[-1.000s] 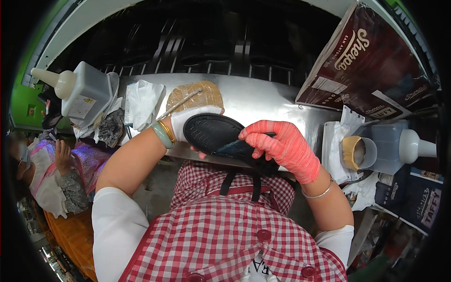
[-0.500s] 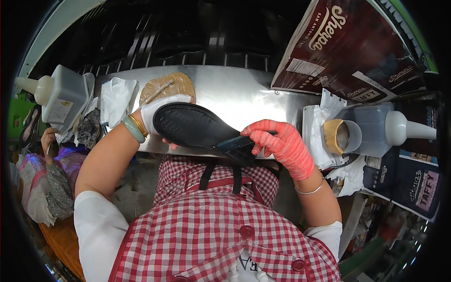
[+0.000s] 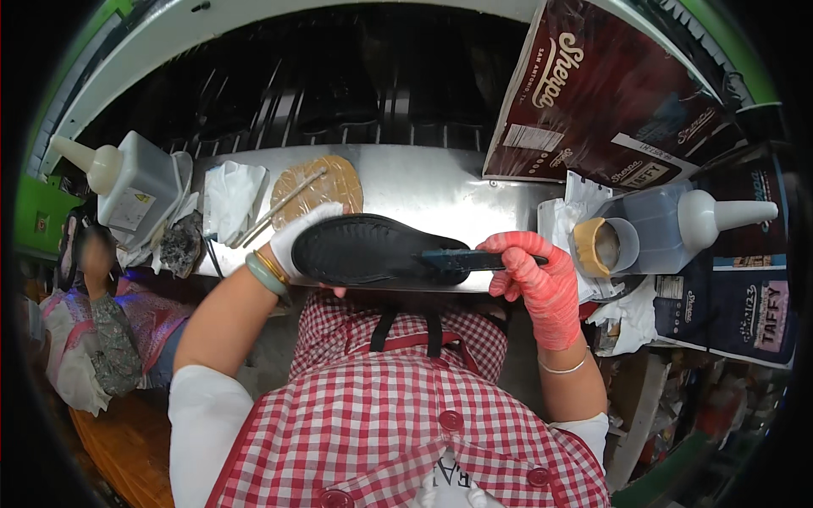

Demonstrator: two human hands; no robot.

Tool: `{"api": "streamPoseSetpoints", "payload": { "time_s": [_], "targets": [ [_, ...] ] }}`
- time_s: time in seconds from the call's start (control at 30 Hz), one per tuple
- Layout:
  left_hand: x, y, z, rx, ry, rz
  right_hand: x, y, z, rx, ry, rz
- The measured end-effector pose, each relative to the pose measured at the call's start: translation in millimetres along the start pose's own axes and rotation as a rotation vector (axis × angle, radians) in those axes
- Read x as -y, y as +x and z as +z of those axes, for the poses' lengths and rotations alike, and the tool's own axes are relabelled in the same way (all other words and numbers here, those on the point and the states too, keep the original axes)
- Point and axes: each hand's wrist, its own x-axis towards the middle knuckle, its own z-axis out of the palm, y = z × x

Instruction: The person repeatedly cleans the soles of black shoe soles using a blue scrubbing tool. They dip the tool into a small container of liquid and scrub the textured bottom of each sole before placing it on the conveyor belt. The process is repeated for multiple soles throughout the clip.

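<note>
In my white-gloved left hand [image 3: 290, 244], I hold a black shoe sole [image 3: 356, 250] by its left end, fingers wrapped round its edge and underside. The sole lies almost level over the table's near edge, tread-like grooves faintly visible. My right hand [image 3: 539, 279], in a coral-red knit glove, pinches the handle of a slim dark brush [image 3: 481, 261]. Its head rests on the right part of the sole; the bristles are hard to make out. Behind my left hand lies a round tan wrapped pad [image 3: 343, 182] with a thin stick [image 3: 288, 203] across it.
A metal table [image 3: 423, 190] fronts a dark slatted conveyor [image 3: 356, 76]. Squeeze bottles stand left [image 3: 135, 182] and right [image 3: 656, 233], the right one beside a small cup [image 3: 622, 244]. White cloths [image 3: 233, 199], maroon cardboard [image 3: 584, 110] and another person's sleeve [image 3: 114, 343] flank me.
The sole has turned from sloping down rightward to nearly level. My right hand and the brush have shifted right, the brush now lying flatter along the sole. The view has also shifted slightly.
</note>
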Motion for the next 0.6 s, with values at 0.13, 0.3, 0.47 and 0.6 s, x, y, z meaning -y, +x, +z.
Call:
{"api": "streamPoseSetpoints", "payload": {
  "time_s": [0.13,0.3,0.47,0.6],
  "targets": [
    [30,-9,27,0.3,-0.083,0.39,4,0,30,-0.105,0.203,-0.088],
    [43,6,47,0.145,-0.153,0.64,-20,1,74,-0.02,-0.269,-0.564],
    [42,10,48,0.12,-0.133,0.704,-10,-9,79,0.057,-0.273,-0.421],
    [48,-5,49,0.275,-0.143,0.609,-9,3,62,-0.266,0.133,-0.396]
  ]
}}
